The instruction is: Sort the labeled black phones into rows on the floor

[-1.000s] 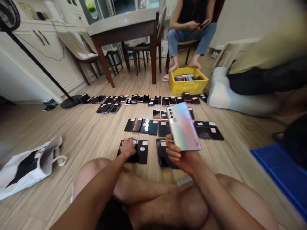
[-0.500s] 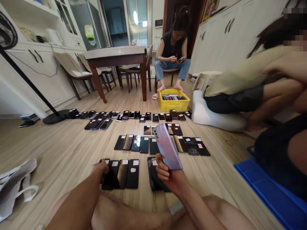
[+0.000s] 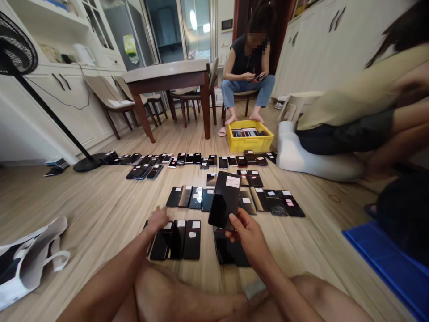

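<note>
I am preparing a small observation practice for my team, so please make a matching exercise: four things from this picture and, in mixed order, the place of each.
Things:
1. Held phone
2. Left hand
3. Yellow crate
4. White bag

Places:
A. In front of a seated person's feet
B. In the right hand
C. On the floor, at the left edge of the picture
D. At the left part of the nearest phone row

Right pairs: 1-B, 2-D, 3-A, 4-C
</note>
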A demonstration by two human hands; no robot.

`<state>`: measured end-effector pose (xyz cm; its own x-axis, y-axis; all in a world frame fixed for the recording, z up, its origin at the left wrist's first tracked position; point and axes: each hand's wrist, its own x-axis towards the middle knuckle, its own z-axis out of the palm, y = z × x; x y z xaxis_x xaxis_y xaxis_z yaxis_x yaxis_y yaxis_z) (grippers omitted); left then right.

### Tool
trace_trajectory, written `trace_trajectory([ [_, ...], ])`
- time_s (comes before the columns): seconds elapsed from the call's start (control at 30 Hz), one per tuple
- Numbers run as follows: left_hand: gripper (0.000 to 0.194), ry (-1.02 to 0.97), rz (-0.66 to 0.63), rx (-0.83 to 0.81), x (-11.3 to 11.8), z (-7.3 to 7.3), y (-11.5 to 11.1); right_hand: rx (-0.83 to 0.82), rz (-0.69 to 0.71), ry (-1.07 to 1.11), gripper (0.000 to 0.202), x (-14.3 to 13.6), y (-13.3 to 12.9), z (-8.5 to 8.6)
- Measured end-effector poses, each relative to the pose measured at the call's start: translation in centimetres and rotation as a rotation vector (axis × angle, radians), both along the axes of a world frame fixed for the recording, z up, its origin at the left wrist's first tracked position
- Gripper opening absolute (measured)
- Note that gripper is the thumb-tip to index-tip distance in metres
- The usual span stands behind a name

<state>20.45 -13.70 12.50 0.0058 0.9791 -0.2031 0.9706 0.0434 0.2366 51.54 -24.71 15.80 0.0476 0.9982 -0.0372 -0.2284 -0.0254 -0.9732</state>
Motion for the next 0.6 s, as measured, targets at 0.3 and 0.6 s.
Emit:
trace_trajectory([
  [0.3,0.057,-1.883,0.062,-0.347,8.9,3.5,-6.1,-0.255,0.283,0.197,0.052,-3.6,-1.2,0.5],
  [0.6,0.056,-2.007,0.300,-0.564,10.1,3.0,-8.2,-0.351,0.289,0.272,0.053,-5.3,-2.1,-0.1],
])
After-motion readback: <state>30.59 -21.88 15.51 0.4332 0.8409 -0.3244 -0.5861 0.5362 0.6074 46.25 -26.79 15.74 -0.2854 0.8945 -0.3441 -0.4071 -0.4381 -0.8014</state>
